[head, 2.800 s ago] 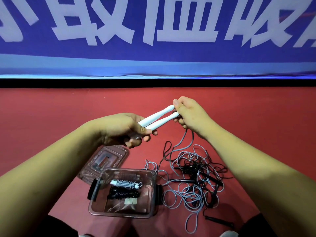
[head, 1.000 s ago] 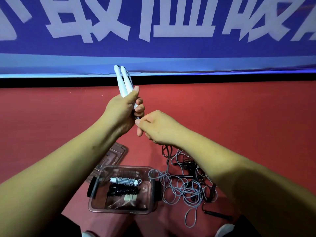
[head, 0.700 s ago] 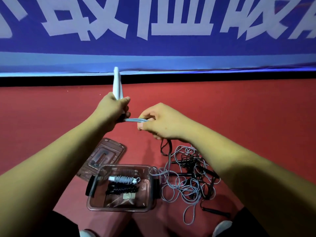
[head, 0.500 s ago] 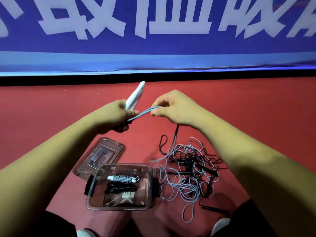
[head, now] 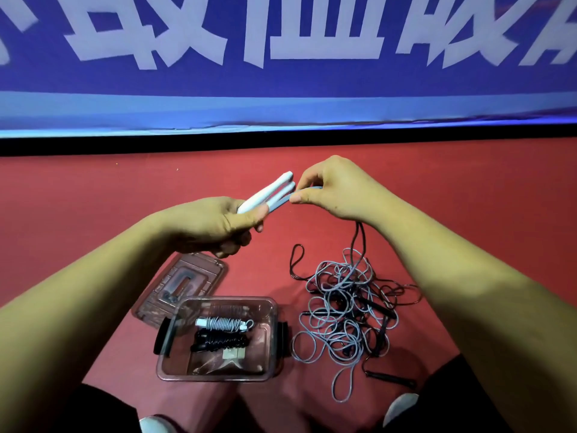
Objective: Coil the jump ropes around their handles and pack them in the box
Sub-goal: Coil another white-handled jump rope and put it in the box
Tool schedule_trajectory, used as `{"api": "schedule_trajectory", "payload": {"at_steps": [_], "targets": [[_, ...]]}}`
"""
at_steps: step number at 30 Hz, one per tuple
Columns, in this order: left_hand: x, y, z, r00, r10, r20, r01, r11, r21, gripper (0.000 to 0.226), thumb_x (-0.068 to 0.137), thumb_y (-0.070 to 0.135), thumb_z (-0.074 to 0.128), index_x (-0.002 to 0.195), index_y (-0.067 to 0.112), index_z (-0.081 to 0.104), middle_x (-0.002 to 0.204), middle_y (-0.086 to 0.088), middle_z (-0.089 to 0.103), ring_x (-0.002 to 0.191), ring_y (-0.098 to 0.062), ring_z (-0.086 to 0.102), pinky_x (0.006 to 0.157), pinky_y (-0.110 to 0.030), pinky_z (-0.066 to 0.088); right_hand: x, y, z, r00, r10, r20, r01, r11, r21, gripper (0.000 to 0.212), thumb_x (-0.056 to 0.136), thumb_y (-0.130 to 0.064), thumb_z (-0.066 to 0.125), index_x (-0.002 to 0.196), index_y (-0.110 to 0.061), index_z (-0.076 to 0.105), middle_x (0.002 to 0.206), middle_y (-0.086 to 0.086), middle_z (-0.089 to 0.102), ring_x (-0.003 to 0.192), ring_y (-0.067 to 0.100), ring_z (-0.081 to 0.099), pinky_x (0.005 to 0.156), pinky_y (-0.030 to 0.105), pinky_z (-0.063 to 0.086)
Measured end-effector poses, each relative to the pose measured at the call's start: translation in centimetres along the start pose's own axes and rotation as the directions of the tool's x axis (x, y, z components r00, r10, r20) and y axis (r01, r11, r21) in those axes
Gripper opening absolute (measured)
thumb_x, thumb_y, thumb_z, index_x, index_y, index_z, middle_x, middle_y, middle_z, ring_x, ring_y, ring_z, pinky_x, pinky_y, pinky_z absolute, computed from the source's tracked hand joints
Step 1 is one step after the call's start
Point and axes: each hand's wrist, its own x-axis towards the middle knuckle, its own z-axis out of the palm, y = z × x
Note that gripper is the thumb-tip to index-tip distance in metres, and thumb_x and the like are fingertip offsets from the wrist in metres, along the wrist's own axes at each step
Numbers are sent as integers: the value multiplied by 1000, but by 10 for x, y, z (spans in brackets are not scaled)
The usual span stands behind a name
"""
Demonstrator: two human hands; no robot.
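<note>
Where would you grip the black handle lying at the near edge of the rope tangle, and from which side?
Pinch the black handle mid-shaft, from above, across its width: it lies flat on the floor, clear of the tangle, its long sides bare.

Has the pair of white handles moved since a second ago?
Yes. The white plastic jump-rope handles in the left hand have dropped and tilted rightward; their tips now lie below the black wall strip, not across it.
</note>
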Motion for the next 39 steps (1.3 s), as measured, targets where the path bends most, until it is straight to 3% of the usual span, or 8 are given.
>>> {"api": "schedule_trajectory", "payload": {"at_steps": [5, 11, 14, 17, 20, 23, 33, 39], "targets": [[5, -3, 0, 992, -101, -70, 122, 877, 464, 28, 83, 17, 78, 79, 14, 50, 59, -4, 45, 44, -17, 37, 43, -24, 32, 1, -1, 2, 999, -29, 44, 32, 997, -69, 13, 81, -37, 75, 77, -25, 74, 64, -11, 60, 62, 5, 52, 61, 27, 42], [-5, 8, 20, 994, 112, -1, -61, 552, 832, 29, 86, 25, 74, 75, 24, 47, 63, 7, 51, 49, -2, 44, 49, -16, 33, 0, 3, 1, 992, -51, 117, 38, 993, 110, 8, 83, -32, 75, 80, -25, 77, 70, -2, 70, 60, 13, 53, 61, 28, 43], [-16, 19, 24, 960, 281, 1, -164, 561, 812, 23, 86, 25, 74, 87, 28, 52, 62, 10, 51, 54, 3, 48, 52, -14, 34, -1, 7, 2, 989, -39, 143, 0, 966, 260, 12, 88, -21, 71, 78, -26, 75, 69, -6, 68, 57, 1, 48, 57, 18, 40], [-24, 28, 22, 901, 416, -126, -186, 630, 754, 24, 86, 27, 74, 101, 34, 57, 66, 13, 57, 55, 0, 50, 52, -15, 34, -4, 12, 18, 988, -2, 157, -82, 845, 529, 37, 88, 9, 53, 75, -21, 71, 64, 5, 59, 54, 11, 46, 51, 22, 35], [-26, 33, 10, 811, 476, -340, -129, 713, 690, 18, 85, 26, 73, 79, 24, 57, 59, 7, 55, 47, -5, 46, 47, -19, 32, -1, 8, 42, 946, 53, 321, -270, 678, 683, 25, 99, -12, 52, 86, -20, 71, 58, 3, 37, 49, 13, 23, 50, 27, 17], [-22, 30, -10, 722, 471, -507, -74, 781, 620, 14, 84, 19, 73, 85, 13, 60, 61, 0, 55, 54, -17, 50, 53, -30, 37, 3, -3, 57, 910, 50, 412, -350, 626, 697, 24, 104, -26, 43, 106, -17, 66, 58, 0, 29, 47, 10, 18, 48, 23, 15], [5, -9, -65, 551, 331, -766, 271, 797, 540, 17, 84, 13, 68, 89, 3, 55, 84, -15, 58, 75, -31, 52, 64, -35, 36, -14, -51, 82, 935, 52, 350, -187, 913, 362, 19, 102, -19, 45, 103, -17, 63, 51, -5, 48, 43, 15, 51, 53, 26, 42], [16, -48, -67, 656, 248, -713, 486, 584, 650, 11, 85, 11, 66, 85, 4, 58, 88, -26, 65, 71, -39, 56, 63, -37, 41, -24, -56, 77, 944, -36, 327, -29, 981, 192, 21, 98, -24, 55, 98, -10, 71, 53, -8, 40, 39, 4, 36, 43, 16, 25]]}}
